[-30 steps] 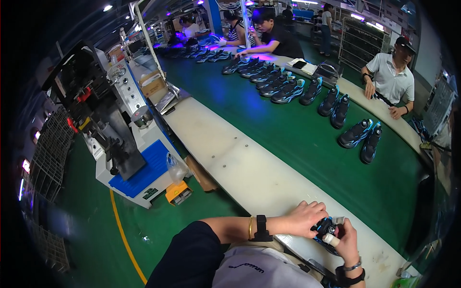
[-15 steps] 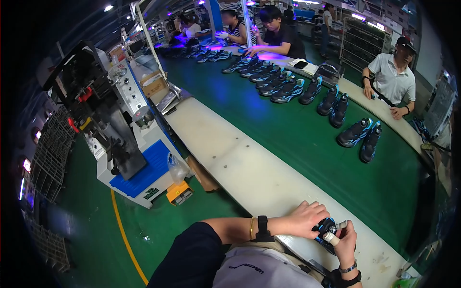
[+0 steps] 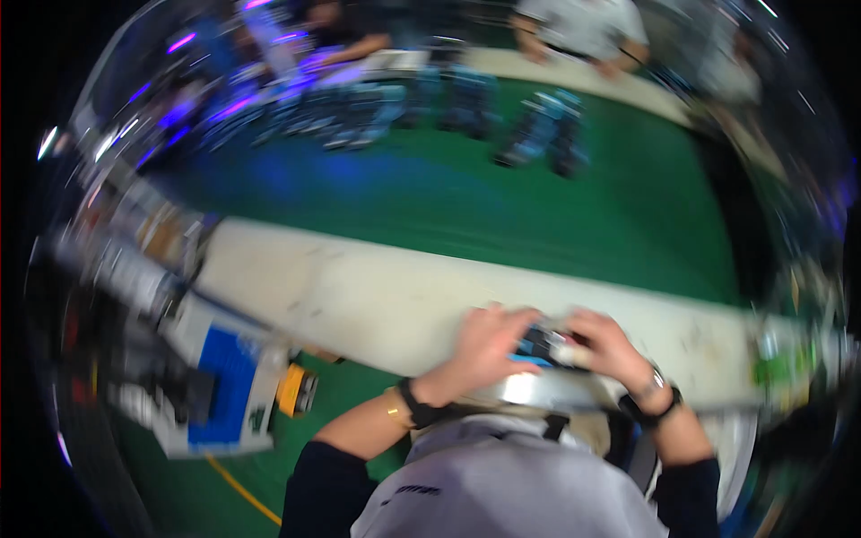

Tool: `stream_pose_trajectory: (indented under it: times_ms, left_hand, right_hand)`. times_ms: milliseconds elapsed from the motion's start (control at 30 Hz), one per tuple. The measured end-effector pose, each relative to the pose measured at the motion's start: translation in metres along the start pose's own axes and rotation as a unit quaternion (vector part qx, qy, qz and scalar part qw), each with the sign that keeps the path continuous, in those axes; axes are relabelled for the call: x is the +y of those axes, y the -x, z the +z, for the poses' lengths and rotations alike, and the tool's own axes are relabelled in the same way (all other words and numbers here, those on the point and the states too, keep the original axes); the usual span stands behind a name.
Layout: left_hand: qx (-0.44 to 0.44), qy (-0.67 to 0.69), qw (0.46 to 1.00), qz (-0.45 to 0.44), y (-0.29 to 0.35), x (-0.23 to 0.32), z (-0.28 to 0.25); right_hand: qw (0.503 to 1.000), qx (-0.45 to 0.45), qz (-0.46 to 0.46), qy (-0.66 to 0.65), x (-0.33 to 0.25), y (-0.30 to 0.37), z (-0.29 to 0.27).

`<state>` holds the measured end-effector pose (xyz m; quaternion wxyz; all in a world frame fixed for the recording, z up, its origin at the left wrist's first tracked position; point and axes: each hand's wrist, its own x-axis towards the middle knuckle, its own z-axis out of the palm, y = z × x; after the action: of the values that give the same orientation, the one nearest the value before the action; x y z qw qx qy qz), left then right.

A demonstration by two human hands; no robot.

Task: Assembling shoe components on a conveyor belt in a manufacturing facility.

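- Shoe, black and blue: located above the near edge of the white tabletop, between the two hands. Shoe [image 3: 540, 345]; tabletop [image 3: 386, 291].
- Left hand [image 3: 489, 345]: closed around the left side of the shoe, thumb toward the wearer.
- Right hand [image 3: 612, 348]: fingers bent over the right side of the shoe (a pale cover shows on one finger). Owing to motion blur, it cannot be told whether these fingers grip or only touch.
- Change of view: half a second earlier the tabletop ran steeply down to the right; it now lies nearly level, and the hands appear nearer the centre.
- Change at left: the machine's blue tray [image 3: 220, 386] and the yellow pedal [image 3: 291, 390] now appear lower.
- Unchanged: the hands remain at the shoe. The separate pair of shoes [image 3: 529, 130] stands on the green surface [image 3: 430, 211] beyond the tabletop.
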<state>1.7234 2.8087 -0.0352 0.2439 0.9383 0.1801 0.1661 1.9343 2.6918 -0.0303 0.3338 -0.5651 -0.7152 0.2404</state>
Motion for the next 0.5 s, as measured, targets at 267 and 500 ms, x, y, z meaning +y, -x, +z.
stream_pose_trajectory:
  times_ms: [267, 500]
  left_hand:
    - [0.045, -0.058, 0.997, 0.032, 0.027, -0.042, -0.053]
    - [0.051, -0.049, 0.997, 0.01, 0.029, -0.052, -0.061]
  right_hand:
    - [0.991, 0.105, -0.017, -0.077, -0.046, -0.061, 0.05]
    - [0.972, 0.182, 0.123, -0.082, -0.064, -0.066, 0.067]
